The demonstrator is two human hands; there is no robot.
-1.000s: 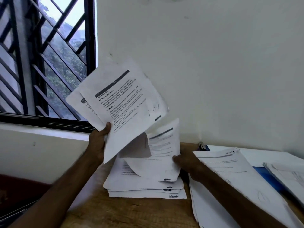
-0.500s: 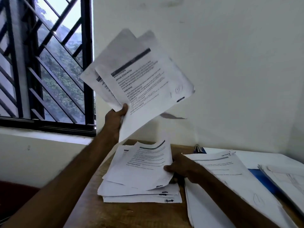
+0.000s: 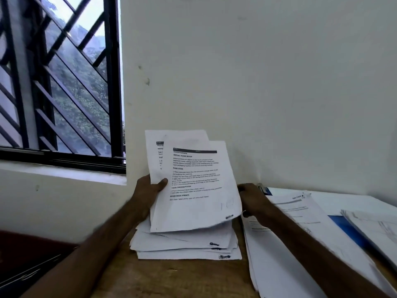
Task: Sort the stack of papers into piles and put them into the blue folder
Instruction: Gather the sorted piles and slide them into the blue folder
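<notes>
The left hand holds two sheets up over the counter, thumb pressed on the front page and fingers curled behind, out of sight. The sheets stand nearly upright, long axis running up and down and leaning a little to the left. Their top edges point at the wall and the print faces the person, right way up. The rear sheet pokes out up and to the left. Under a dark header bar the front page reads "INITIAL SCENE SETUP", "TASK GOAL", "TASK DESCRIPTION" and "REQUIRED PROPS"; the smaller lines are too blurred to read.

The right hand sits at the sheets' right edge, its fingers mostly hidden, so I cannot tell whether it grips anything.

Directly beneath lies the loose stack, small dark marks in its lower right corners. To the right a second pile overlaps the blue folder. A barred window is on the left.
</notes>
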